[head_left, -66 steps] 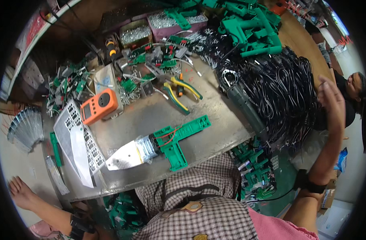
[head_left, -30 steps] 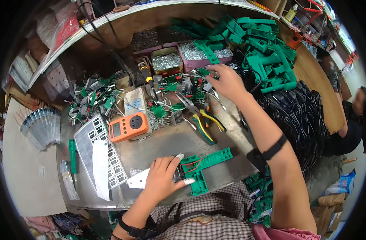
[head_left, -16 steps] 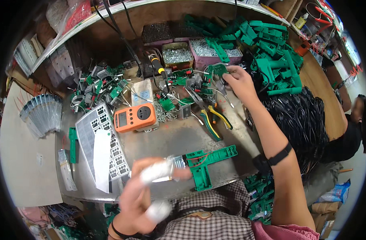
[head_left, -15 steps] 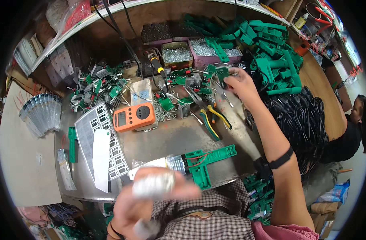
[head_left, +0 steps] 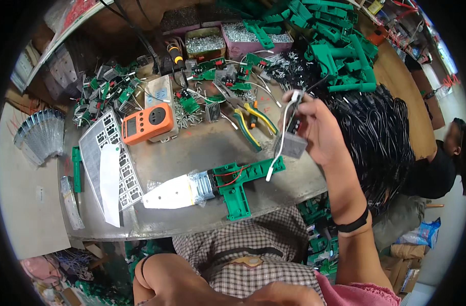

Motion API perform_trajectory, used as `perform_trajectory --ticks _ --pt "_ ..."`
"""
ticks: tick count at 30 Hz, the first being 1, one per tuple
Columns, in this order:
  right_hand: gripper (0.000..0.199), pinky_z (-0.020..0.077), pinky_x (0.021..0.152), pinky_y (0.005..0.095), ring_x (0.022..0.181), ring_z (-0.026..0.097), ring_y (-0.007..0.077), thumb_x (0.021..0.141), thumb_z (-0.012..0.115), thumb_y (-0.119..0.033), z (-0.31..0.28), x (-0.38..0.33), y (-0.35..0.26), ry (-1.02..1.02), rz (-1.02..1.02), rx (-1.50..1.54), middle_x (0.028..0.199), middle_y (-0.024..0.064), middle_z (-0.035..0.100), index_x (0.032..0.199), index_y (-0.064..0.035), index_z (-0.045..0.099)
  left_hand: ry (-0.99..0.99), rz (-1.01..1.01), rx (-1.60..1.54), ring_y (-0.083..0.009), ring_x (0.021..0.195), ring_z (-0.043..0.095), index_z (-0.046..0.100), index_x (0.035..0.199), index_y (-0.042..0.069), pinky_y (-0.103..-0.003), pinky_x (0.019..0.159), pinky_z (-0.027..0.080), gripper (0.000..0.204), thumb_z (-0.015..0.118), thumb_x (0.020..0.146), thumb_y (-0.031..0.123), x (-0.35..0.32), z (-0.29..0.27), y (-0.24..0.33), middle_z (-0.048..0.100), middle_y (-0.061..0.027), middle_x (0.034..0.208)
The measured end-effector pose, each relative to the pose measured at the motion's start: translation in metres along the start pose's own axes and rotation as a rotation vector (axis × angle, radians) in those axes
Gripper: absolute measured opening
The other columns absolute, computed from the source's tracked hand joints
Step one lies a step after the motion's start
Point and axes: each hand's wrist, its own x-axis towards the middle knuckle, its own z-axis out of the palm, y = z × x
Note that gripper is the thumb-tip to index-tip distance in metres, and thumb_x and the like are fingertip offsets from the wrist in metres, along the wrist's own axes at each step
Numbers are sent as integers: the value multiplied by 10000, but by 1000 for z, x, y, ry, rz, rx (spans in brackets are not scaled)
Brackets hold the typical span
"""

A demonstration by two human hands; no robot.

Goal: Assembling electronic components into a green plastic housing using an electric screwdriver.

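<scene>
1. Torso: garment (head_left: 290, 271) in small brown-and-cream checks; dark band (head_left: 245, 250) crosses it; tan patch (head_left: 248, 261) sits just near of the band.
2. Right side: pink sleeve (head_left: 351, 294).
3. Right hand (head_left: 318, 130): bare; broad black strap (head_left: 354, 223) around the wrist.
4. Left hand (head_left: 189, 281): blurred, partly out of view; thin dark wristband (head_left: 142, 266).

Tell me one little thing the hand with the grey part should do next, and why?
Maybe the right hand could lower the grey part toward the green housing. I think so because the hand holds the part up near the housing, and the housing lies on the worktop with its hollow side facing up.
</scene>
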Motion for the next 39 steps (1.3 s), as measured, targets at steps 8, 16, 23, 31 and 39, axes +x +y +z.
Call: perform_trajectory --ticks 8,16,23,31,39 --pt "255 538 653 286 733 619 120 941 705 -230 22 -35 10 106 -35 -156 786 13 588 1077 -77 553 -361 197 864 -351 1131 612 532 1293 -60 -461 984 472 493 704 908 194 119 -81 13 569 -224 1286" --pt "234 503 665 219 765 626 61 930 734 -156 43 -59 27 22 -141 -324 858 3 650 1050 -41 570 -358 -167 993 -235 1167 586 262 1510 -5 -365 946 503 677 640 955 85 163 -99 -68 532 -180 1347" --pt "448 493 841 241 940 582 66 923 716 -98 35 -68 29 -204 55 -413 1039 -1 621 1348 -68 575 -355 -278 1149 -91 650 565 540 1325 -3 -265 583 466 316 531 1017 65 168 -114 -37 581 -37 750" --pt "258 556 648 234 749 644 76 860 794 -115 33 -68 45 -241 314 -241 963 30 696 1077 -21 689 -98 -1208 -172 -72 451 319 494 1316 -2 -242 439 253 341 491 1042 201 165 -147 -29 382 33 640" --pt "143 532 756 303 860 677 138 826 796 -90 23 -80 58 -140 47 -586 918 55 726 941 -38 728 -697 -163 1690 -194 685 638 594 1311 -2 -303 557 488 414 665 912 87 140 -133 -17 613 -81 786"
